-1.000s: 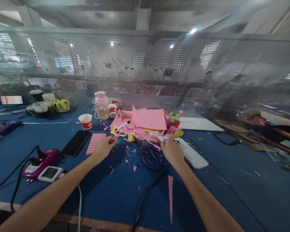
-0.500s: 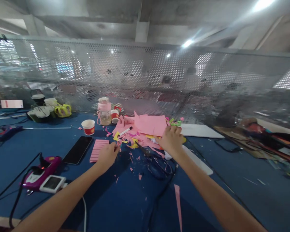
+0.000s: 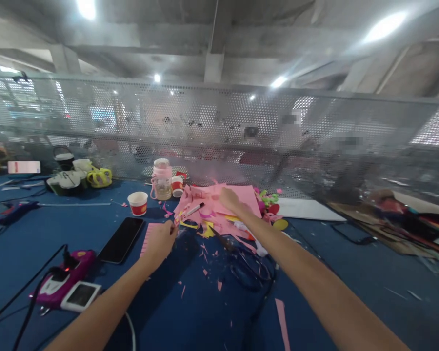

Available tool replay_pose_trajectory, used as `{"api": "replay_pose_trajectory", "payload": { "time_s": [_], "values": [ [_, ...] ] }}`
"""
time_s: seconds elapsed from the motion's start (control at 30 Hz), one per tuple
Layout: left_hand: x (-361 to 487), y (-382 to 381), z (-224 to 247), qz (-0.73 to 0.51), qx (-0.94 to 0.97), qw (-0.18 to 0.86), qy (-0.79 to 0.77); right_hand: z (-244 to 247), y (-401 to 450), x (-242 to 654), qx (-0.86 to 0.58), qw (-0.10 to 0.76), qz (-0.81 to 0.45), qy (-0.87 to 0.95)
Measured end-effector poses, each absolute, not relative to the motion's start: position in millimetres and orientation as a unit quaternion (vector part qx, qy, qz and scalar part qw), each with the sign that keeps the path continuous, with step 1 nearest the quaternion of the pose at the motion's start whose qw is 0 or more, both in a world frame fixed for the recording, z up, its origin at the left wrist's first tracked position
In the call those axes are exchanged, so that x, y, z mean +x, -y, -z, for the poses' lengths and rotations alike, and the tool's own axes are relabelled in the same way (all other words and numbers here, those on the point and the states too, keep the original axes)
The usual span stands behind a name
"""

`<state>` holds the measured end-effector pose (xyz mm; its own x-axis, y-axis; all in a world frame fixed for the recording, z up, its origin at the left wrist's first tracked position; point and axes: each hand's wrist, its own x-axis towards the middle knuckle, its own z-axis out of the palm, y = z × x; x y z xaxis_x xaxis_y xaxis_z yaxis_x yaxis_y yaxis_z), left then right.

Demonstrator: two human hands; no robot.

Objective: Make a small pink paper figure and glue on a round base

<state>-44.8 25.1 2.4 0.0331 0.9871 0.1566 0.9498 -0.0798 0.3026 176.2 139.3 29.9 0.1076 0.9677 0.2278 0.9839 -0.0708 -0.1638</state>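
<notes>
My left hand point(image 3: 162, 242) is closed in a pinch beside the pink striped paper point(image 3: 148, 236) and partly covers it. Small pink scraps lie at its fingertips; what it holds, if anything, I cannot make out. Farther forward, my right hand point(image 3: 229, 200) reaches over the pink paper sheets point(image 3: 248, 195). Its fingers are hidden behind the back of the hand. Between the hands, a white marker with a black cap point(image 3: 195, 210) rests on pink and yellow cuttings point(image 3: 208, 230). Dark-handled scissors point(image 3: 250, 267) lie on the blue table below the right forearm.
At the left are a black phone point(image 3: 121, 240), a purple power strip point(image 3: 81, 263) with cables, and a paper cup point(image 3: 138, 203). A pink-topped bottle point(image 3: 162, 180) stands behind. White board point(image 3: 310, 209) lies right, before a perforated metal screen point(image 3: 190, 112).
My right hand has moved left, from the right edge of the pink sheets to over their middle. The left hand stays pinched near the striped paper. The view has tilted up slightly.
</notes>
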Motion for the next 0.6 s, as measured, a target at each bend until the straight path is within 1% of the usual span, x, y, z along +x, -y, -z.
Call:
{"api": "replay_pose_trajectory", "payload": {
  "time_s": [0.2, 0.37, 0.5, 0.6],
  "values": [
    [-41, -28, 0, -0.151, 0.721, 0.057, -0.673, -64, -142, 219, -0.751, 0.214, 0.092, 0.618],
    [-40, -27, 3, -0.141, 0.726, 0.054, -0.671, -80, -134, 240, -0.739, 0.264, 0.123, 0.608],
    [-41, -28, 4, -0.14, 0.728, 0.055, -0.669, -77, -131, 249, -0.72, 0.274, 0.127, 0.625],
    [-41, -28, 5, -0.143, 0.73, 0.06, -0.666, -62, -130, 248, -0.701, 0.252, 0.117, 0.657]
  ]
}}
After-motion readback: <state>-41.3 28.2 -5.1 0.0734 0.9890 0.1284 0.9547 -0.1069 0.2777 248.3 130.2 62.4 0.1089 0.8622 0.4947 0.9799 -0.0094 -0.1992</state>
